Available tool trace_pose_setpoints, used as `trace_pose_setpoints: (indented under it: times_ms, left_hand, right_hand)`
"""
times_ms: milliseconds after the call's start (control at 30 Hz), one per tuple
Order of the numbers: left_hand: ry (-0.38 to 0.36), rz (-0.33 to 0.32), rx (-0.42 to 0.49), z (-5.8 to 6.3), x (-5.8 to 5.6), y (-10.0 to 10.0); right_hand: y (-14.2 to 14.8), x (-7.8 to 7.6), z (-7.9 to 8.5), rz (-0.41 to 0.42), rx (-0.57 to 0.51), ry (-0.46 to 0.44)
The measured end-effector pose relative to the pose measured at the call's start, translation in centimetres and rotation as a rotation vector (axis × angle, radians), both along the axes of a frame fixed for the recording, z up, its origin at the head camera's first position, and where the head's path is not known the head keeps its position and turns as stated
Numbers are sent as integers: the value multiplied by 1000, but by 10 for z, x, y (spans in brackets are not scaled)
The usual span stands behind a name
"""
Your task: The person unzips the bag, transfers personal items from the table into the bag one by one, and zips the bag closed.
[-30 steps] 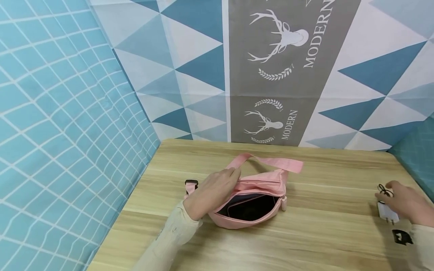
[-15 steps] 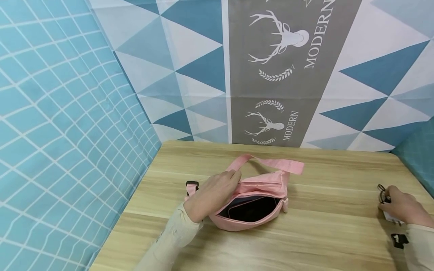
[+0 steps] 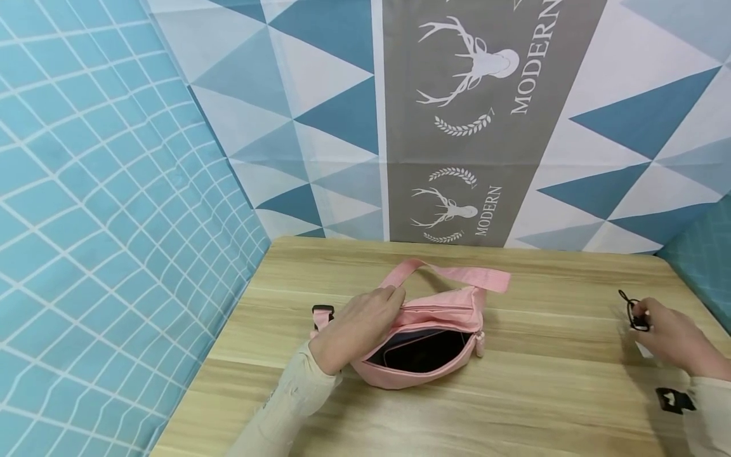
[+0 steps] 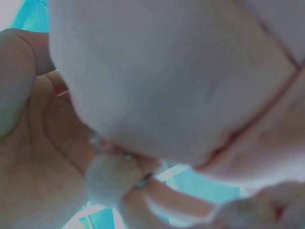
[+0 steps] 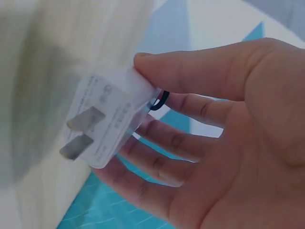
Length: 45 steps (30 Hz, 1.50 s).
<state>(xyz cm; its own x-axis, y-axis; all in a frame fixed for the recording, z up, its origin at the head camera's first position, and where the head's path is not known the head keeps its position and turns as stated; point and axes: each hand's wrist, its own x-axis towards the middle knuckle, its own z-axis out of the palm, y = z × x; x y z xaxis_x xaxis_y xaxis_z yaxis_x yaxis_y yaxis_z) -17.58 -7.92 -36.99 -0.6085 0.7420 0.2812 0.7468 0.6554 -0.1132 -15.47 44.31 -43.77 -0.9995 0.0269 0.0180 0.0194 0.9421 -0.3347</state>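
Observation:
A pink waist bag point(image 3: 400, 379) lies mid-table, its front compartment unzipped and gaping. Inside it sits a dark, flat, rounded-corner object point(image 3: 425, 352) with a thin pink edge. My left hand point(image 3: 360, 327) grips the bag's upper left part; in the left wrist view, blurred pale fabric hides most of the fingers. At the table's right side my right hand point(image 3: 679, 336) holds a white charger plug point(image 5: 105, 119) between thumb and fingers, its two metal prongs facing away from the palm. A looped black cord point(image 3: 632, 311) sticks out past the fingers.
The bag's pink strap point(image 3: 468, 275) curls behind it, and a black buckle point(image 3: 323, 308) lies at its left. A small black piece point(image 3: 675, 400) shows beside the right cuff. Patterned cloth walls point(image 3: 320, 127) border the wooden table point(image 3: 548, 393) at the back and sides.
My right hand has closed on the charger plug and lifted it slightly, moving a little away from me and to the left with the cord. The left hand and bag stay put.

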Motion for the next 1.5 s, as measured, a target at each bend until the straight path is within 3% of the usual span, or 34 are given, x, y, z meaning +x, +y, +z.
trace_pose_setpoints:
  times_ms: [133,367,600,733,967,1200,1500]
  left_hand:
    - [10,9,-10,0,0,-1]
    - [8,18,-10,0,0,-2]
    - [11,18,-5,1,0,-4]
    - [6,14,-3,1,0,-4]
    - [12,12,3,-1,0,-3]
    - [29,-15,7,-4,2,-1]
    - [8,3,-7,-1,3,-1]
  right_hand:
    - [-17,1,12,23,-2,94]
    - [-50,6,35,73,-11,159]
    - [-88,13,54,171,-124,269]
    - [-114,24,63,230,-168,380]
    - [-163,46,81,361,-129,588]
    - [-212,62,76,525,-131,657]
    - [-274,54,54,770,-180,815]
